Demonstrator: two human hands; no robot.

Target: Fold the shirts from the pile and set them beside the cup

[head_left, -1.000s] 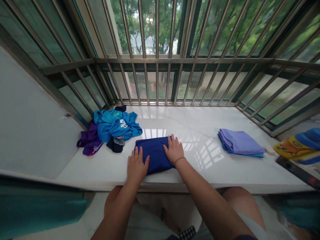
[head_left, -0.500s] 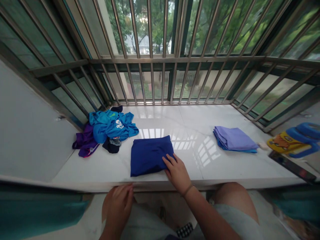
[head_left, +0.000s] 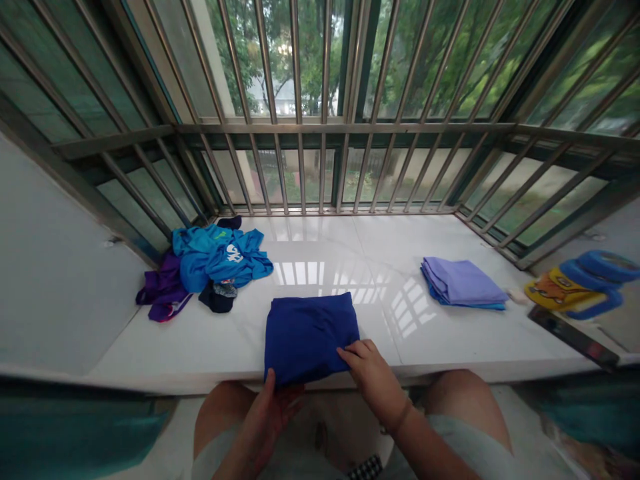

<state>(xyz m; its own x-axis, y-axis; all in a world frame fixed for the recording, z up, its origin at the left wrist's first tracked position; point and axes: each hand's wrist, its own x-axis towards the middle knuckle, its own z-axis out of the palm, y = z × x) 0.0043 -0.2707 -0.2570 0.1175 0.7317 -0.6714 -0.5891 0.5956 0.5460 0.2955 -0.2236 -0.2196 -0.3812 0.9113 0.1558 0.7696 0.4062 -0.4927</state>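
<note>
A dark blue folded garment lies on the white ledge in front of me, its near side reaching the front edge. At its near left corner is my left hand, thumb on top and fingers underneath, so the cloth sits between them. My right hand pinches the near right side, with fingertips on the fabric and the thumb hidden. The garment's underside cannot be seen.
On the left lie a heap of crumpled blue clothes, a purple garment and dark socks. Folded lilac cloth rests on blue cloth at right, near a yellow-and-blue bottle and a dark long box. Metal bars stand behind.
The dark blue garment has slid toward me to the front edge. My left hand has risen from my knee to its near left corner; my right hand has moved down along the right side.
</note>
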